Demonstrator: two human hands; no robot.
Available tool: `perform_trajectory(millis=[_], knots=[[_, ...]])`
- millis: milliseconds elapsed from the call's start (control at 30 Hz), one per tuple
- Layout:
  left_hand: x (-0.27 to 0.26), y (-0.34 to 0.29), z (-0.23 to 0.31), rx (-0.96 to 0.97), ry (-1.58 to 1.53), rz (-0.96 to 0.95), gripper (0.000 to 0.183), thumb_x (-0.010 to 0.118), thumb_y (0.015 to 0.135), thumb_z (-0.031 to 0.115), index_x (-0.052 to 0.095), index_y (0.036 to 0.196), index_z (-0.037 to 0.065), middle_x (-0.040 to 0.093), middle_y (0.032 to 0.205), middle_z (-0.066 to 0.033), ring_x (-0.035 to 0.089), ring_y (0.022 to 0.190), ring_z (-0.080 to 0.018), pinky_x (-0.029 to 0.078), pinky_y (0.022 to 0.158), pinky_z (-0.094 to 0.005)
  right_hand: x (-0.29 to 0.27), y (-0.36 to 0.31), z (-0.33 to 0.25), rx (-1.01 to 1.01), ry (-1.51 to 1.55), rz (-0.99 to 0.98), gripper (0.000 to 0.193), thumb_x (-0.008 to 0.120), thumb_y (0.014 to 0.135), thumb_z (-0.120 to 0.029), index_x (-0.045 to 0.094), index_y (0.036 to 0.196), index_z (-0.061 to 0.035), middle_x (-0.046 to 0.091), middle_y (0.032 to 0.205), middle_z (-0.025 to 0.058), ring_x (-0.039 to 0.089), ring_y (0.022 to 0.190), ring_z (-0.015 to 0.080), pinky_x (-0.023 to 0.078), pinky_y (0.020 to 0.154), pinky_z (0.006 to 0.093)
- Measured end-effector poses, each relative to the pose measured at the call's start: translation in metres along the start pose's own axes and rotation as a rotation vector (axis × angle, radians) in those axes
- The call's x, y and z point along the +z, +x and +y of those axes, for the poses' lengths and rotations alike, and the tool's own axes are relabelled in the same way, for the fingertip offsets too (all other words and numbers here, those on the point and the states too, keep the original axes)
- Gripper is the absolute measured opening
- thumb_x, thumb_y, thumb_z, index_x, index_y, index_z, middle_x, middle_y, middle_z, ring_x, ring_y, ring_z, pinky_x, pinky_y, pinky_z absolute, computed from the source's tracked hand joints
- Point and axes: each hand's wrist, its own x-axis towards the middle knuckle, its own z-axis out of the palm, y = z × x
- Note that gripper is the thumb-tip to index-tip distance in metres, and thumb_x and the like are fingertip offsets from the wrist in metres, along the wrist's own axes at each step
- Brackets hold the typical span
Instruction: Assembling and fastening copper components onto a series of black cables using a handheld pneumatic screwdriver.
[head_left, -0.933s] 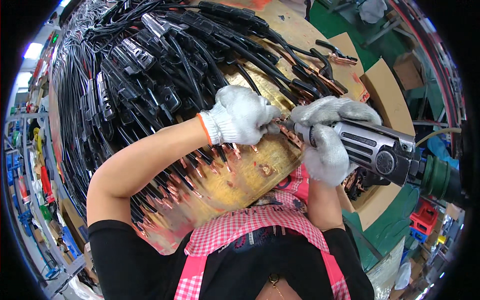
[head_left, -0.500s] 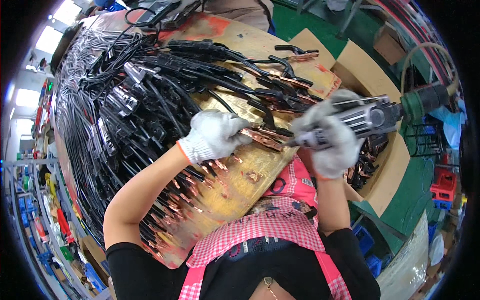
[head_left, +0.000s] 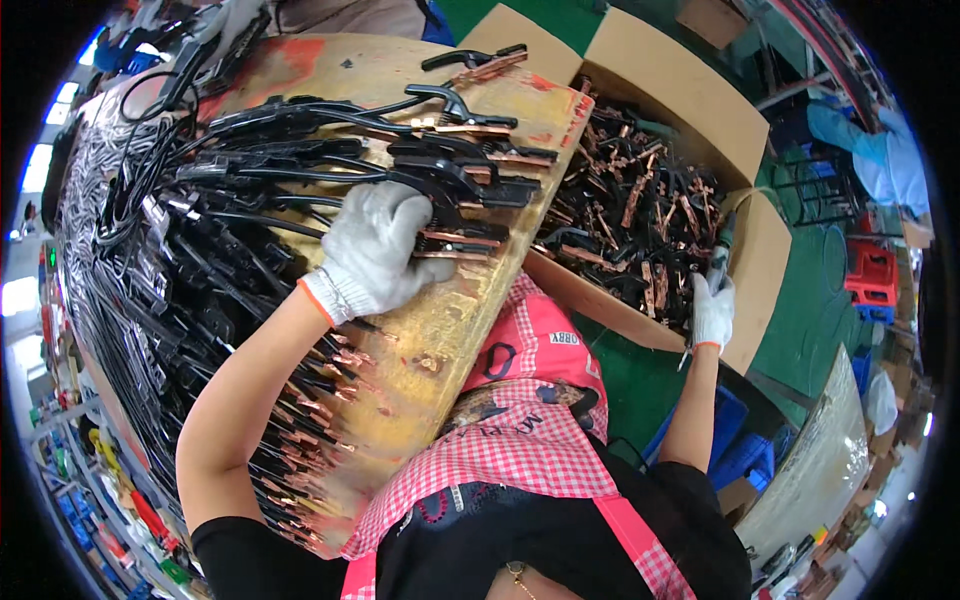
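My left hand (head_left: 375, 250), in a white knit glove, is closed at the near end of a row of cable clamps. Between its thumb and fingers is a clamp with copper-coloured jaws (head_left: 465, 246). Other clamps (head_left: 465, 172) with black handles lie just beyond it on the worn yellow tabletop (head_left: 440, 310). My right hand (head_left: 712, 312), gloved too, grips a power screwdriver (head_left: 720, 262) at the right side of an open cardboard box (head_left: 690, 45). Its tip is hidden. Inside the box lie many loose black and copper clamps (head_left: 640, 200).
Bundled black cables (head_left: 130, 250) cover the table's left side. Bare copper ends (head_left: 320, 420) stick out along its near edge. Blue crates (head_left: 735, 440) stand below on the right, and a red stool (head_left: 870, 272) stands farther right on the green floor.
My right hand has carried the screwdriver away from the clamp, rightward to the box. My left hand stays at the clamps. The view has shifted right, bringing the box's contents into sight.
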Motion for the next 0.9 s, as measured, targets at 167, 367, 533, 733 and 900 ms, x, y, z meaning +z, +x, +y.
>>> perform_trajectory(millis=[167,367,533,733,900], knots=[[-0.009,0.010,0.003,-0.066,0.101,-0.118,0.063,0.087,0.065,0.036,0.058,0.113,0.007,0.062,0.113,-0.0162,0.060,0.104,-0.0388,0.048,0.092,-0.0500,0.004,-0.004,-0.048,-0.386,-0.259,0.331,0.054,0.067,0.086,-0.037,0.060,0.134,-0.0136,0.062,0.130,0.0187,0.060,0.118,0.0388,0.048,0.099,0.0501],[-0.079,0.002,0.011,-0.155,0.270,-0.166,0.052,0.081,0.071,0.026,0.062,0.117,0.010,0.065,0.112,-0.0130,0.062,0.103,-0.0351,0.048,0.090,-0.0481,0.072,0.024,-0.126,-0.708,-0.403,0.118,0.052,0.064,0.087,-0.045,0.066,0.126,-0.0112,0.059,0.135,0.0189,0.057,0.120,0.0400,0.046,0.102,0.0481],[-0.122,-0.050,0.038,-0.209,0.262,-0.189,0.036,0.080,0.071,0.020,0.067,0.103,0.011,0.065,0.107,-0.0096,0.063,0.099,-0.0317,0.050,0.086,-0.0461,0.098,0.029,-0.118,-0.721,-0.512,0.144,0.045,0.069,0.085,-0.036,0.065,0.123,-0.0127,0.057,0.133,0.0170,0.055,0.121,0.0363,0.045,0.097,0.0535],[-0.100,-0.075,0.054,-0.151,0.190,-0.353,0.042,0.084,0.065,0.029,0.063,0.099,0.014,0.065,0.099,-0.0041,0.065,0.102,-0.0265,0.051,0.091,-0.0439,0.093,0.030,-0.119,-0.756,-0.491,0.071,0.048,0.072,0.084,-0.041,0.062,0.122,-0.0149,0.061,0.124,0.0152,0.058,0.114,0.0362,0.049,0.091,0.0518],[-0.090,-0.054,0.033,-0.289,0.328,-0.528,0.038,0.079,0.072,0.034,0.063,0.097,0.011,0.064,0.096,-0.0062,0.063,0.100,-0.0280,0.052,0.095,-0.0437,0.093,0.041,-0.123,-0.609,-0.449,0.094,0.044,0.069,0.078,-0.036,0.064,0.110,-0.0076,0.061,0.120,0.0177,0.059,0.110,0.0390,0.050,0.090,0.0522]])
